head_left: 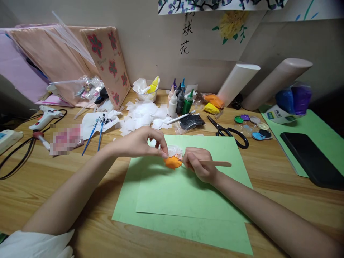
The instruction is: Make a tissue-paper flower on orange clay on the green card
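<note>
My left hand [146, 142] is closed in a pinch at the left edge of a small orange piece [172, 163] with a wavy, flower-like outline. Just behind the orange piece is a white ruffled piece [176, 149]; whether the two are joined I cannot tell. Gripped in my closed right hand [200, 163] is a flat wooden craft stick [219, 163]. Its hidden front end points toward the orange piece. Both hands are above light green paper sheets [188, 200], one overlapping the other.
White paper scraps [142, 114] and paint bottles [180, 100] stand behind the paper, with black scissors [228, 132] to their right. Two blue brushes [100, 132] and a glue gun [45, 116] lie left. A black phone [311, 157] rests at right.
</note>
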Demonstrator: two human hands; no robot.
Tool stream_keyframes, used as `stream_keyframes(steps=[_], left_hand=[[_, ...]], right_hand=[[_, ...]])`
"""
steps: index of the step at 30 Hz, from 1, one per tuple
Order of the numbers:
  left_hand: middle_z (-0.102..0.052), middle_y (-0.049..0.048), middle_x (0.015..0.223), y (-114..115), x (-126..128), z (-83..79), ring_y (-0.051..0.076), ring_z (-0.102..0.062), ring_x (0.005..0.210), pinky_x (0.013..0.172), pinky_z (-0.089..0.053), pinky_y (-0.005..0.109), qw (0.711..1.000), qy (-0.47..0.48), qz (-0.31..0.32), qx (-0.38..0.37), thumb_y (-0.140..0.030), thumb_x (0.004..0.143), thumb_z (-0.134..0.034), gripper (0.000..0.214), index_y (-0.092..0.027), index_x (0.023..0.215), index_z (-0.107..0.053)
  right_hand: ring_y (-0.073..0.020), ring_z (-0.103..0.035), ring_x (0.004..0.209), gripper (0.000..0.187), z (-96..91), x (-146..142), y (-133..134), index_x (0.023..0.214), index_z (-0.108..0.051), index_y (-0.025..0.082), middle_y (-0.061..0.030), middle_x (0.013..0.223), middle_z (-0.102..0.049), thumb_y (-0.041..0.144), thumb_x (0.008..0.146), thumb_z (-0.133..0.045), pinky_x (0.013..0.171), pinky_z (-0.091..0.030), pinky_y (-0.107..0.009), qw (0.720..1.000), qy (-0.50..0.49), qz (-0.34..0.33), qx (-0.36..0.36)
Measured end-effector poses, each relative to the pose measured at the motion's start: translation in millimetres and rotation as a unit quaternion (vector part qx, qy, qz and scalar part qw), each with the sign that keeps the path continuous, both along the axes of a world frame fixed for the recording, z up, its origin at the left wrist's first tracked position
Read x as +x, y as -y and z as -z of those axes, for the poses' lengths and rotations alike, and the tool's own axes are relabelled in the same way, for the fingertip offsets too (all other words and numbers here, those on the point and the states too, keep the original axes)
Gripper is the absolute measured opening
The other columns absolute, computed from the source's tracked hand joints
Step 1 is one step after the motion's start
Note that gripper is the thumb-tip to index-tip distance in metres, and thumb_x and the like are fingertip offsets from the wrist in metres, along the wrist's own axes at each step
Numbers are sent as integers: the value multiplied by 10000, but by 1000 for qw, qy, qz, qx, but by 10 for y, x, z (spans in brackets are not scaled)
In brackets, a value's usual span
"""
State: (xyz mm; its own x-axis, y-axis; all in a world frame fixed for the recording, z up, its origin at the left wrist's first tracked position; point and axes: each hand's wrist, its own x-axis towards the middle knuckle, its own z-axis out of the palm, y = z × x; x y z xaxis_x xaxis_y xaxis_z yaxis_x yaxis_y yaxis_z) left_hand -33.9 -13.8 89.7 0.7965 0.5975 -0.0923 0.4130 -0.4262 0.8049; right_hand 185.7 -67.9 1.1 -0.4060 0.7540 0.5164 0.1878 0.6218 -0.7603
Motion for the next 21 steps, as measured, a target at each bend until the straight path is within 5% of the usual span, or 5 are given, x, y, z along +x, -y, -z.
stream_keyframes(steps=[6,15,21], left_hand=[[-643,10,817,180,215,164,128,-562,759,730,-443,249,1000,-3,9,-8,-274,757,-681,90,-191,791,-687],[-581,22,765,284,438,519,168,-525,775,693,-369,291,971,-49,-124,200,-238,771,-617,74,-177,743,-651],[-581,17,771,309,465,595,176,-535,773,676,-315,313,955,-61,-170,237,-233,750,-603,67,-182,718,-632]], right_hand=[[-132,-432,488,426,29,-15,-24,560,-454,196,-5,519,-490,242,957,-308,533,-336,-283,997,48,65,14],[-134,-454,522,421,9,-25,-24,558,-434,199,-1,531,-480,241,961,-318,558,-349,-282,993,28,110,-17],[-135,-410,478,431,-16,9,20,564,-432,207,0,495,-453,251,963,-276,528,-332,-292,994,2,93,47]])
